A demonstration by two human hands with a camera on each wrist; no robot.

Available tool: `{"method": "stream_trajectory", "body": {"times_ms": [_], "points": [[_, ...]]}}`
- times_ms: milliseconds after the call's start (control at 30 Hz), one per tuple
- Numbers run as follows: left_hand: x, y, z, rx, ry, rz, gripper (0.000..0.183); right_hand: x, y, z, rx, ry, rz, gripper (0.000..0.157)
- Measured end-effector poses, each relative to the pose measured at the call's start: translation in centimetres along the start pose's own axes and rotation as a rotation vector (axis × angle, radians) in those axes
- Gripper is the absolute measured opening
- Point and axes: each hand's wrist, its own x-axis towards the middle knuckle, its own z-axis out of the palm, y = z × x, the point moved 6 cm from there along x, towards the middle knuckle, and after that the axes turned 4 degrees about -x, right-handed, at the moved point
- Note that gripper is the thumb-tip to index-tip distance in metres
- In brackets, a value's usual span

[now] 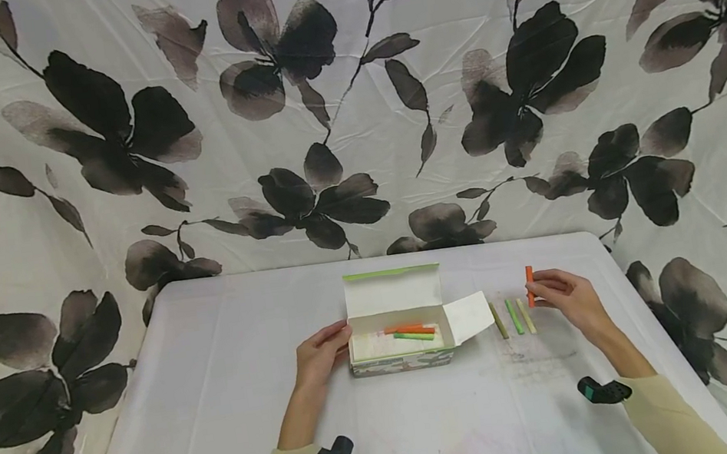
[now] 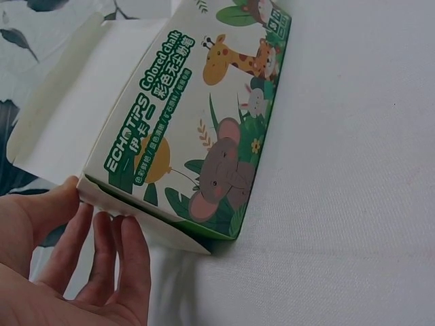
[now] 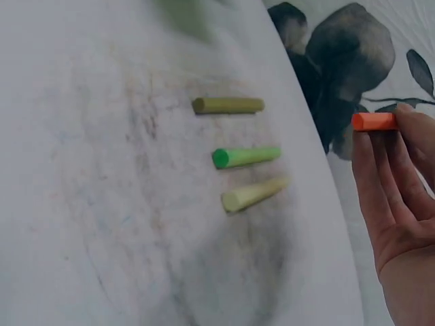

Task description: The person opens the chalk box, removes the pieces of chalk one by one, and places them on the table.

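Note:
An open white chalk box (image 1: 402,364) printed with green lettering and animals stands on the table. Orange chalk sticks (image 1: 409,328) and a green chalk stick (image 1: 414,337) lie inside it. My left hand (image 1: 318,359) pinches the box's left end, thumb at the corner and fingers behind the side flap (image 2: 170,234). Held between thumb and fingertips of my right hand (image 1: 571,300) is an orange chalk stick (image 1: 530,286), upright in the head view. Below that hand, an olive chalk stick (image 3: 230,105), a green one (image 3: 248,157) and a pale yellow one (image 3: 255,194) lie in a row.
The lid (image 1: 392,289) of the box stands raised at the back, and a white flap (image 1: 469,318) sticks out to the right beside the row. Chalk smudges (image 1: 538,357) mark the white tabletop (image 1: 228,354). Behind the table hangs a flowered cloth (image 1: 391,122).

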Motion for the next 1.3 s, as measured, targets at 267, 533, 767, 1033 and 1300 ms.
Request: {"method": "stream_trajectory", "body": {"times_ms": [267, 533, 767, 1033, 1300], "points": [[-0.2, 0.1, 0.1, 0.011, -0.003, -0.013, 0.038, -1.2, 2.2, -1.3, -0.048, 0.017, 0.092, 0.051], [-0.2, 0.2, 0.1, -0.008, -0.015, -0.017, 0.038, -1.3, 4.6, -1.1, -0.192, 0.017, 0.150, 0.053], [-0.2, 0.0, 0.0, 0.005, 0.000, -0.008, 0.037, -1.4, 5.5, -0.8, -0.212, 0.025, 0.145, 0.045], [-0.2, 0.1, 0.1, 0.002, -0.004, -0.006, 0.036, -1.2, 4.6, -0.4, -0.426, 0.059, 0.085, 0.038], [-0.2, 0.1, 0.0, -0.009, -0.011, -0.015, 0.037, -1.0, 3.0, -0.2, -0.434, 0.061, 0.062, 0.031]]}}
